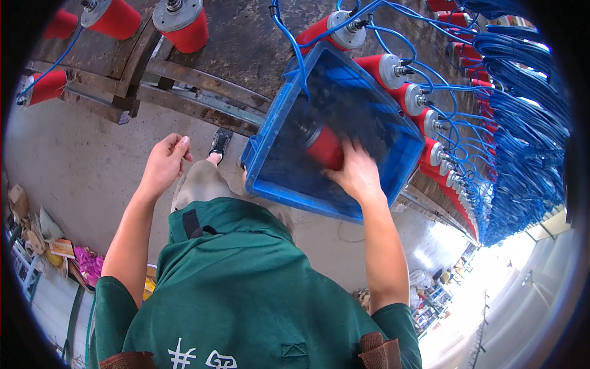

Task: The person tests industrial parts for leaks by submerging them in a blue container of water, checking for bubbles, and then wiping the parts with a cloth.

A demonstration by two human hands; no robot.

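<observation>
My right hand (359, 174) is inside a blue plastic bin (261, 154), its fingers and thumb round the end of a red cylinder (326, 149). The cylinder lies on its side with its grey metal cap pointing away to the left, partly blurred. Dark liquid seems to fill the bin, and the cylinder looks partly sunk in it. A blue cable (302, 69) hangs over the bin's far left rim. My left hand (166, 165) hovers over the floor left of the bin, fingers curled in and thumb against them, with nothing visible in it.
Several red cylinders with metal caps (391, 71) line the bin's right side, wired with blue cables. Thick bundles of blue cable (522, 135) fill the right. More cylinders (184, 27) stand on the dark workbench (236, 37) at the back. Odds and ends (49, 234) lie at the left.
</observation>
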